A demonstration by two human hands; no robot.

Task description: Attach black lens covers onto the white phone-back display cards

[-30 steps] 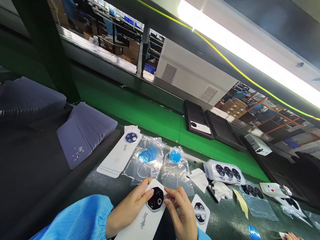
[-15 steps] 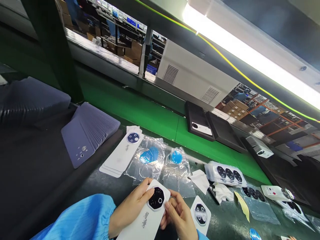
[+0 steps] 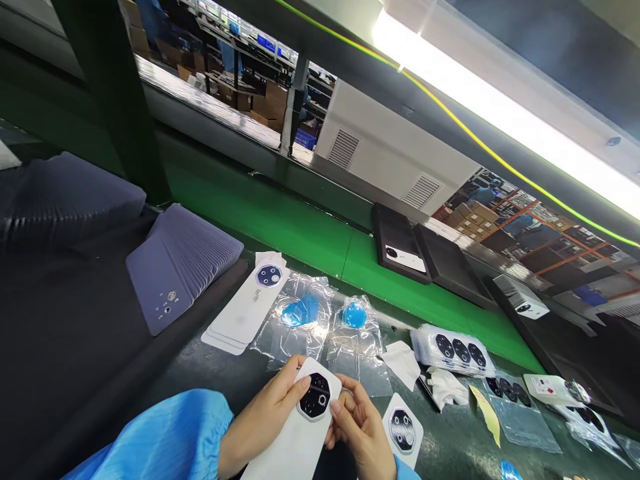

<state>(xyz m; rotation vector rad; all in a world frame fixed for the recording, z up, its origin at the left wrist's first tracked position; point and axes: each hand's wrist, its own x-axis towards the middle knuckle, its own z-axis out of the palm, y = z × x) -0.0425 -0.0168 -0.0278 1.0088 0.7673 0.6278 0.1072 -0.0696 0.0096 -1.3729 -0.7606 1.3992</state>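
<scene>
A white phone back panel [image 3: 293, 443] with a black octagonal camera plate [image 3: 315, 397] is held between both hands. My left hand [image 3: 263, 413] wraps its left edge, with the thumb at the plate's upper left edge. My right hand [image 3: 363, 427] pinches the panel's right edge beside the plate, thumb and fingers together. Close to the right hand lies another white back panel [image 3: 403, 427] with a shiny camera plate. A small stack of white panels [image 3: 240, 310] lies beyond the left hand.
Two clear bags [image 3: 300, 327] holding blue round film lie ahead. Fanned blue-grey panels [image 3: 185, 260] stand at left on black cloth. Bagged black camera plates [image 3: 450, 350], crumpled white wipes [image 3: 447, 388] and a yellow strip [image 3: 485, 415] lie at right. Black trays [image 3: 400, 243] sit on the green ledge.
The view has shifted slightly. Both hands keep the same hold on the panel. The dark marking seen on the held panel earlier no longer shows, and the plate's reflection differs.
</scene>
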